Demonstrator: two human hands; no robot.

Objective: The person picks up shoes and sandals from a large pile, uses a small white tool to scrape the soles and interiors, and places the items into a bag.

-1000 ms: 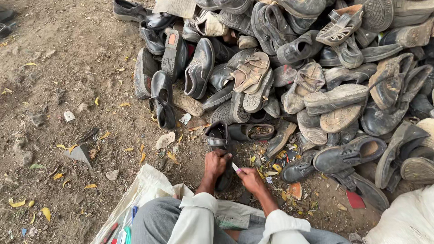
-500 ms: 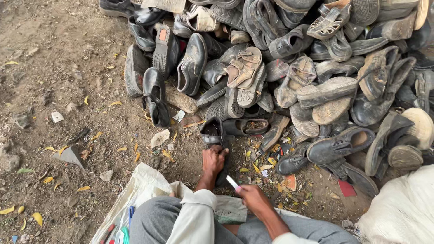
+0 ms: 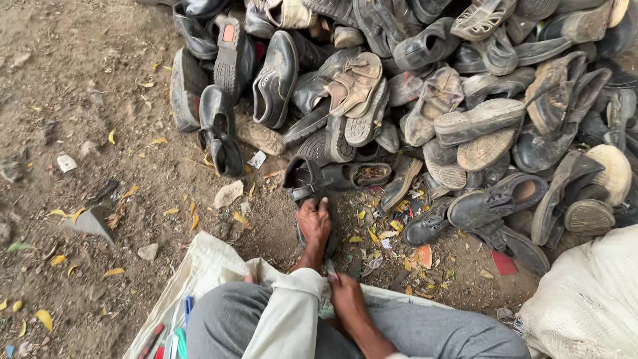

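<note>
On the left, bare dirt ground (image 3: pixel 80 100) is lying scattered with yellow leaves (image 3: pixel 66 214) and stones. Nearer, a white sack (image 3: pixel 199 272) is spreading under the seated person's grey-trousered knees, likely serving as a mat. At centre, the left hand (image 3: pixel 314 223) is pressing down on a dark shoe (image 3: pixel 312 193), fingers curled over it, pinning it steady against the ground. Just near of it, the right hand (image 3: pixel 345 296) is closing on something small at the shoe's near end; what it is gripping I cannot tell. Far and right, the heap of worn shoes (image 3: pixel 465 100) is sitting within reach.
</note>
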